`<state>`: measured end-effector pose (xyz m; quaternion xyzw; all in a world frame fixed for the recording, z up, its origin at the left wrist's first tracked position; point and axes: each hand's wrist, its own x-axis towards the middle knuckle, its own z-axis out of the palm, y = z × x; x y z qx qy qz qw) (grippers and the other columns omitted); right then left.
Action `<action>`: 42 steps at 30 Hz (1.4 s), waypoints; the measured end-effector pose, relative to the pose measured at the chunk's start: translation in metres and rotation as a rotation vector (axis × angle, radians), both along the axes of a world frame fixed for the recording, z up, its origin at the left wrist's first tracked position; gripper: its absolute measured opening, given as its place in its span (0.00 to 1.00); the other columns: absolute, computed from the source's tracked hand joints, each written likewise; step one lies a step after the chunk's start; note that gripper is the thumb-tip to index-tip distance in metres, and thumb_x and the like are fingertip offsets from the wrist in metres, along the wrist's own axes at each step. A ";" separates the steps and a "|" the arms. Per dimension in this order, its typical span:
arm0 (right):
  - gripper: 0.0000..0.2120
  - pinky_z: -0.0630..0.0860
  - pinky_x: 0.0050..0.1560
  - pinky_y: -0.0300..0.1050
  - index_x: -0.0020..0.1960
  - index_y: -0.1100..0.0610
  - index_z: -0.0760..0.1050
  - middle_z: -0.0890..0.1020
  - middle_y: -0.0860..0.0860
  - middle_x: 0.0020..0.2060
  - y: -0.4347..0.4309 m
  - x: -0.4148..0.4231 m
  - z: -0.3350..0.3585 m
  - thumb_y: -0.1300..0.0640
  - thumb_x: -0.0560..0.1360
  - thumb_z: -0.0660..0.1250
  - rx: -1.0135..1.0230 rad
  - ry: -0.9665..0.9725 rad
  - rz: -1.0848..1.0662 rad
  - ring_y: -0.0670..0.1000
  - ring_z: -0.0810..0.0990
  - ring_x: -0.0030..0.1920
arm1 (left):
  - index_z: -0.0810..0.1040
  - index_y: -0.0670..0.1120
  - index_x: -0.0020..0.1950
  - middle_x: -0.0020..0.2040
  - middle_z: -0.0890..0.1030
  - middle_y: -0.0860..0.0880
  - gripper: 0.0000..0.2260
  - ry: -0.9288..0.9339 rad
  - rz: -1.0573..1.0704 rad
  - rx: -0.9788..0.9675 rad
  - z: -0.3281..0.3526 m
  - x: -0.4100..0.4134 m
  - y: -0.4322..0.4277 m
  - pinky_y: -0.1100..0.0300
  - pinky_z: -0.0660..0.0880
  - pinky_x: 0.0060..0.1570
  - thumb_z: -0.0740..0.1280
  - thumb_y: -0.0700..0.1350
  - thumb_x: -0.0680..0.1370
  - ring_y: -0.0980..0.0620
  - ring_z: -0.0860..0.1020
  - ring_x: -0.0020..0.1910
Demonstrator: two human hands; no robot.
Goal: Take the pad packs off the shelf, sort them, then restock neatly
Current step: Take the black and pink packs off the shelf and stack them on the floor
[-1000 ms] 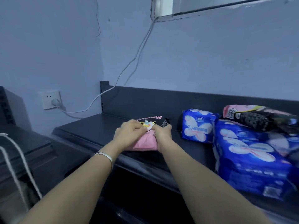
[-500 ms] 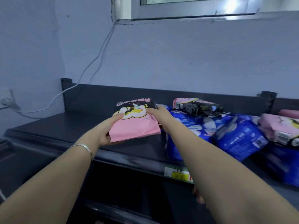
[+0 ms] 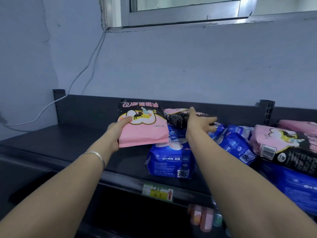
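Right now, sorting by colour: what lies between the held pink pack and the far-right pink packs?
Head view: beside the held pink pack, blue packs with a pink-and-black pack atop them.

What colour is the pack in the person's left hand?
The pack in the left hand is pink below, black on top, with a cartoon print; head view.

Head view: one wide-angle camera, worn. Stands before the dark shelf (image 3: pixel 68 143) and faces forward and slightly down, toward its rear panel and the wall (image 3: pixel 188 66). Near: left hand (image 3: pixel 116 133) and right hand (image 3: pixel 199 124) reach the shelf's rear half. Window frame (image 3: pixel 180 18) runs along the upper edge.
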<state>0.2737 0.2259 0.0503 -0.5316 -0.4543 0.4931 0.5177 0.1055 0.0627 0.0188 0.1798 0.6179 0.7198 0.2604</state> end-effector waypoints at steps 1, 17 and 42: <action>0.49 0.63 0.69 0.57 0.78 0.54 0.46 0.55 0.57 0.75 0.003 0.001 0.002 0.37 0.70 0.69 -0.083 0.101 0.036 0.61 0.62 0.71 | 0.73 0.47 0.65 0.55 0.81 0.46 0.32 0.009 -0.004 -0.014 -0.002 0.003 0.000 0.52 0.79 0.46 0.76 0.56 0.64 0.44 0.81 0.50; 0.27 0.78 0.56 0.54 0.69 0.54 0.62 0.73 0.54 0.63 0.007 0.003 -0.018 0.62 0.75 0.68 -0.185 0.479 0.225 0.54 0.75 0.55 | 0.72 0.45 0.63 0.53 0.81 0.45 0.30 -0.012 0.140 0.056 -0.013 0.039 -0.016 0.54 0.78 0.37 0.75 0.55 0.66 0.45 0.81 0.46; 0.18 0.74 0.57 0.50 0.63 0.59 0.67 0.76 0.59 0.59 -0.300 0.161 -0.140 0.59 0.75 0.63 0.101 -0.577 0.493 0.61 0.76 0.57 | 0.68 0.43 0.60 0.52 0.77 0.43 0.23 -0.035 0.176 -0.215 -0.125 0.185 -0.327 0.56 0.75 0.38 0.74 0.46 0.71 0.47 0.77 0.41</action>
